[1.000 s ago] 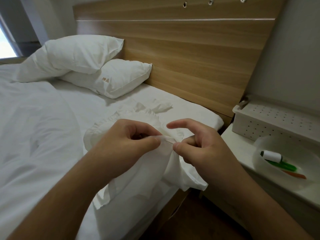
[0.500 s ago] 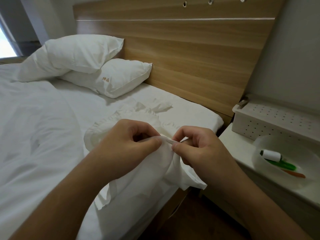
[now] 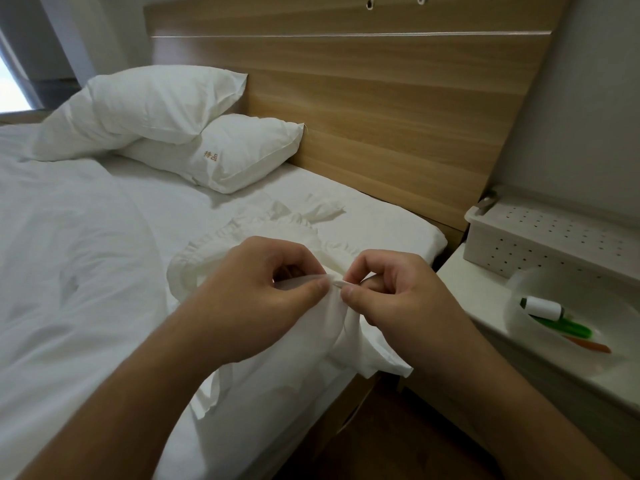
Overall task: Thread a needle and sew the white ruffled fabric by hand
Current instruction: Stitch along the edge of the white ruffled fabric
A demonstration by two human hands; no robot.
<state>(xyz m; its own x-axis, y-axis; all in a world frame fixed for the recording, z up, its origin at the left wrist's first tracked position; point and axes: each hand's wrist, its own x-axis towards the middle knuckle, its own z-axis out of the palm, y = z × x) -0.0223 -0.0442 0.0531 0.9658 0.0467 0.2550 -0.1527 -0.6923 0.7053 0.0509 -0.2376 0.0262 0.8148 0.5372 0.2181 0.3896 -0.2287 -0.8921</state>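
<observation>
Sewing apparently under way, not finished, judging by the hands. Left hand grasping a fold of the white ruffled fabric between thumb and curled fingers, just left of frame centre. Right hand curled, thumb and forefinger pinching at the fold's edge, touching the left thumb tip; possibly a needle between them, too small to confirm. No thread visible either. Number of stitches made: impossible to tell. Left to do, by judgement: drawing the needle through and working along the edge.

Fabric draped from the hands down over the bed edge toward 6 o'clock, ruffled border spreading behind the hands toward 12 o'clock.

Underneath, a bed in white sheets filling the 9 o'clock side. 2 pillows stacked at 10 o'clock against a wooden headboard. At 3 o'clock, a white nightstand carrying a perforated white box and a translucent bowl with a white spool and green and orange items. Wooden floor at 5 o'clock.
</observation>
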